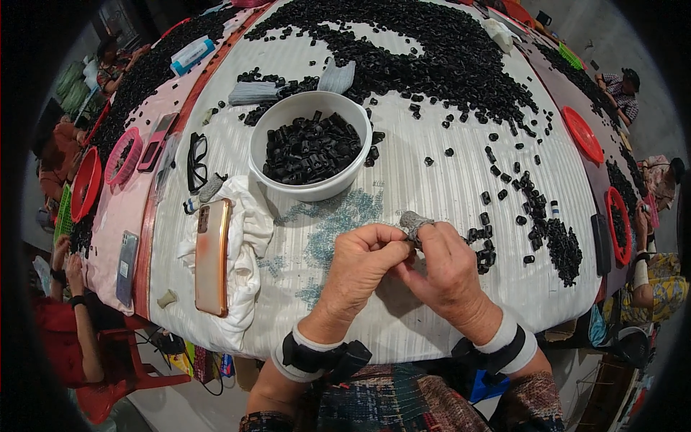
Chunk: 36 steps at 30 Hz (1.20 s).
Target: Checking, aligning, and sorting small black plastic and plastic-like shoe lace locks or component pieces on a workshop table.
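One bucket [317,190], one pair of glasses [196,163] and one gold-edged phone [212,258] are on the white table [410,180]. Black pieces [311,150], too many to count, part-fill the bucket and lie scattered beyond it and at right. The left hand [353,270] and right hand [452,281] meet, fingertips pinched nearly closed below a grey finger cover [412,222]; fingers hide whatever they hold, so I cannot tell what it is.
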{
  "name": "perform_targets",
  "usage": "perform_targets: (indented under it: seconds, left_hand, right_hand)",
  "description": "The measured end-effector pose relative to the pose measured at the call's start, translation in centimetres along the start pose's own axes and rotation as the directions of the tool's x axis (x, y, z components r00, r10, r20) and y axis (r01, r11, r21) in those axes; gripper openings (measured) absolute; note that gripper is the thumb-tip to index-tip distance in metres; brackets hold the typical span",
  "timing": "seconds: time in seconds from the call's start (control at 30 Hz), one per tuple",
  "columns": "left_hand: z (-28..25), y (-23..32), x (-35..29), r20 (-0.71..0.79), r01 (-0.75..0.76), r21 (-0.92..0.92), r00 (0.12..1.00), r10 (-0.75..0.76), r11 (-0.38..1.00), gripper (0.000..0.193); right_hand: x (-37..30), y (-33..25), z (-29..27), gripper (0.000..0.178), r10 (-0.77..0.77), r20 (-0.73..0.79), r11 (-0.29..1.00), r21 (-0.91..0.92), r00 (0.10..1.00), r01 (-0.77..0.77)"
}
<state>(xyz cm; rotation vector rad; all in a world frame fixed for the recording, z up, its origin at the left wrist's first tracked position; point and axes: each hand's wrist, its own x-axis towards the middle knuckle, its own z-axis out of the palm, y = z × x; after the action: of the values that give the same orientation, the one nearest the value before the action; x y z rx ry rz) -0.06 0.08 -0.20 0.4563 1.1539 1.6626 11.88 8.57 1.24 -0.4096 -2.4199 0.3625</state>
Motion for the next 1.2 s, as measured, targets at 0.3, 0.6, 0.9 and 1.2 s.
perform_targets:
  seconds: [0.3,0.6,0.9,1.2]
  left_hand:
    - [0.1,0.0,0.0,0.006,0.027,0.026,1.000,-0.027,0.999,0.014]
    - [-0.2,0.4,-0.2,0.020,0.070,0.170,0.997,-0.074,0.983,0.013]
    - [0.0,0.6,-0.1,0.052,0.107,0.061,0.993,-0.110,0.992,0.012]
    - [-0.2,0.0,0.2,0.129,0.081,0.062,0.988,-0.089,0.995,0.013]
  right_hand:
    - [0.2,0.1,-0.1,0.034,0.001,-0.063,0.999,-0.039,0.998,-0.003]
    - [-0.1,0.6,-0.4,0.026,-0.028,-0.014,0.998,-0.058,1.000,0.027]
    - [-0.3,0.9,-0.5,0.027,-0.059,-0.027,0.998,-0.024,0.998,0.059]
    - [-0.1,0.7,-1.9,0.036,-0.057,-0.001,0.998,0.021,0.998,0.057]
